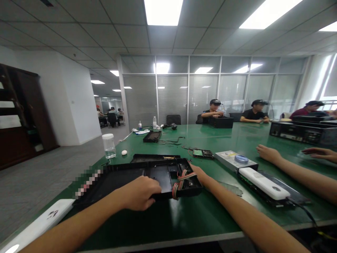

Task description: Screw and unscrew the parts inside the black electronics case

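A long, shallow black plastic casing (160,175) lies in front of me, its open side up and its right end seeming raised off the table. Striped multicoloured ribbon cables (181,179) loop over its right part. My left hand (143,191) is closed on the near edge, fingers curled over the rim and thumb low in front. At the right end, my right hand (198,174) grips the casing from the far side, most of its fingers hidden behind the wall. Another flat black panel (155,158) lies just behind the casing.
Right of my arm are a metal drive box (231,158) with a blue tape roll (241,159) on it and a white oblong device (263,182). A neighbour's hand (268,154) rests nearby. Left stand a clear jar (109,146) and a white board (39,225). A small circuit board (202,153) lies beyond.
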### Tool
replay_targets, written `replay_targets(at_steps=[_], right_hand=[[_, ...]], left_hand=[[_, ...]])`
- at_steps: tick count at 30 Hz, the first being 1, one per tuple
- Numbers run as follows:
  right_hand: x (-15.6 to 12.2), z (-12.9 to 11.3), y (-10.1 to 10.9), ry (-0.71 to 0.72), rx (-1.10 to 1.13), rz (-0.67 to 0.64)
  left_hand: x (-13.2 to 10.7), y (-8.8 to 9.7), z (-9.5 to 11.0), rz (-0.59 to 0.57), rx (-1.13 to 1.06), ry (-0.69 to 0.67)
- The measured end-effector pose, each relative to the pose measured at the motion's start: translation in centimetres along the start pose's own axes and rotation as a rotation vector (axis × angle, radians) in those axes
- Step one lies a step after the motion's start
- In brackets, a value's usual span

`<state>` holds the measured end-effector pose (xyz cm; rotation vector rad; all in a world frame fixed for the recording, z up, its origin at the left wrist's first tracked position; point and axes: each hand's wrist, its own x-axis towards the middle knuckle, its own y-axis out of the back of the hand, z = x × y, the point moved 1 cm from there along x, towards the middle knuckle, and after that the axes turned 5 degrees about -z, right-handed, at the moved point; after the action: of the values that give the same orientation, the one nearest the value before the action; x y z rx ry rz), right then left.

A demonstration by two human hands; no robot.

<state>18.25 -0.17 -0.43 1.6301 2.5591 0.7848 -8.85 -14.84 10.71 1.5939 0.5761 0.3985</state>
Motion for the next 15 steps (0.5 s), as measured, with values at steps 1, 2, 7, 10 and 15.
replay_targets(at_steps=[1,2,7,10,15], right_hand=[[-0.3,0.6,1.3,0.001,-0.094,0.023],[-0.5,1.3,2.6,0.005,-0.260,0.045],[-1.5,3.8,9.3,-0.013,-0.680,0.170],[-1.7,4.2,10.3,-0.049,-0.546,0.215],[-0.7,3.2,6.0,-0.062,-0.495,0.010]], left_hand=[[-0.3,-0.5,0.4,-0.006,-0.014,0.001],[-0.4,-1.0,0.7,-0.010,-0.025,0.002],[-0.1,-3.7,1.3,-0.063,-0.039,0.004],[0.9,-4.5,0.3,-0.144,-0.045,0.047],[4.0,-4.1,-5.0,-0.276,-0.289,0.099]])
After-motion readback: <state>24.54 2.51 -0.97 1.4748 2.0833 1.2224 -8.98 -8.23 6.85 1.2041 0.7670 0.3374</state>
